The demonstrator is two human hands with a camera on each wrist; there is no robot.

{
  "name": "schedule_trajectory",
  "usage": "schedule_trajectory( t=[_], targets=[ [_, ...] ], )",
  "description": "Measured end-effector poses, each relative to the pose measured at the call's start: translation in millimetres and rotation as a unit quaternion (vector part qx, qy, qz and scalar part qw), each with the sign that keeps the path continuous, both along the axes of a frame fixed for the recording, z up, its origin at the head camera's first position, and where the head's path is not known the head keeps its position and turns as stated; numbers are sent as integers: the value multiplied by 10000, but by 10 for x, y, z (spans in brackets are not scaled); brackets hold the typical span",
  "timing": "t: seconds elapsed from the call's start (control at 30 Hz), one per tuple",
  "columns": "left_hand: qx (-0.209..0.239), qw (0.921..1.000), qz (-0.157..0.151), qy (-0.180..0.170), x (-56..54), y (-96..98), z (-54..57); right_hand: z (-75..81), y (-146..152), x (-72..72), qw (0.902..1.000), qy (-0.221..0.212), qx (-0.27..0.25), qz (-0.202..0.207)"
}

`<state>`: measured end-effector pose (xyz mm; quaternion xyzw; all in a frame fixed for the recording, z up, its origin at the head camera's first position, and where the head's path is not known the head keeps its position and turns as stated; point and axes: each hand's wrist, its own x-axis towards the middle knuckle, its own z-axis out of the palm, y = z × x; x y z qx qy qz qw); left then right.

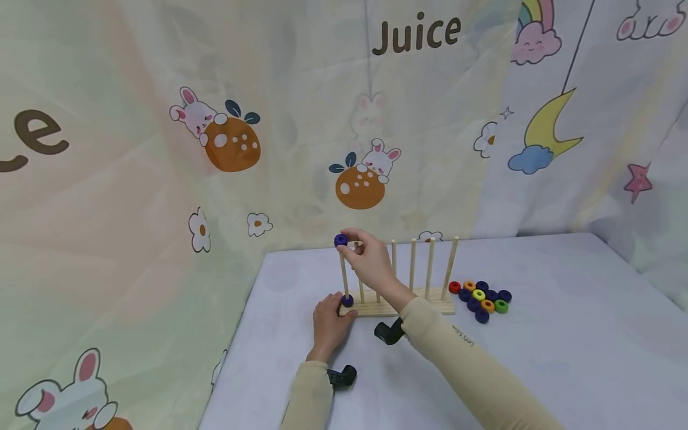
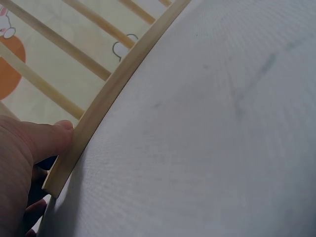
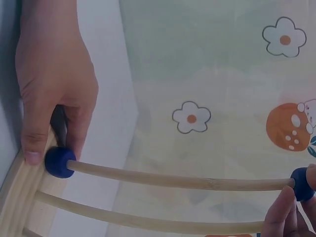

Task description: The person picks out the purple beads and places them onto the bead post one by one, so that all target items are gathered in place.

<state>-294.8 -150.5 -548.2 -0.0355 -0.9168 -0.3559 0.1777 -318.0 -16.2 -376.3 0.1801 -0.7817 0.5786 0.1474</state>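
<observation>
A wooden peg stand [image 1: 371, 309] with a row of upright pegs rests on the white table. My left hand [image 1: 329, 322] grips its left end; in the left wrist view the thumb [image 2: 52, 138] lies along the front of the base. Around the foot of the leftmost peg [image 3: 173, 180] sits a dark blue bead [image 3: 60, 163], close to the left fingers. At that peg's top, my right hand [image 1: 371, 260] pinches another dark blue bead [image 1: 340, 239] between thumb and fingertips. The peg's tip meets this bead in the right wrist view.
Right of the stand lies a loose group of beads, including a red bead [image 1: 454, 287], a green bead [image 1: 501, 306], a yellow bead [image 1: 478, 294] and several dark blue ones. A printed cloth [image 1: 301, 197] hangs behind the table. Black wrist mounts [image 1: 389, 332] are on both arms.
</observation>
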Motion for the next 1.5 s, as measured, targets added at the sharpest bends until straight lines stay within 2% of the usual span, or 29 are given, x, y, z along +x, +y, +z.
schedule_trajectory(
  t=[0.33,0.7,1.07,1.3,1.5],
  targets=[
    [-20,10000,28,-83,-5,4,6,-1,5,-22,9996,-46,290,-57],
    [-75,9998,59,-191,-5,10,3,-80,9,-25,9974,-1,716,-120],
    [-52,9998,59,-160,-11,1,-8,-117,2,-22,9972,-28,731,-152],
    [-13,9994,82,-339,-20,-1,-17,-133,8,-15,9976,-76,679,-104],
    [-14,9999,55,-154,-37,-10,-38,-119,14,-5,9980,-112,610,-81]
  ],
)
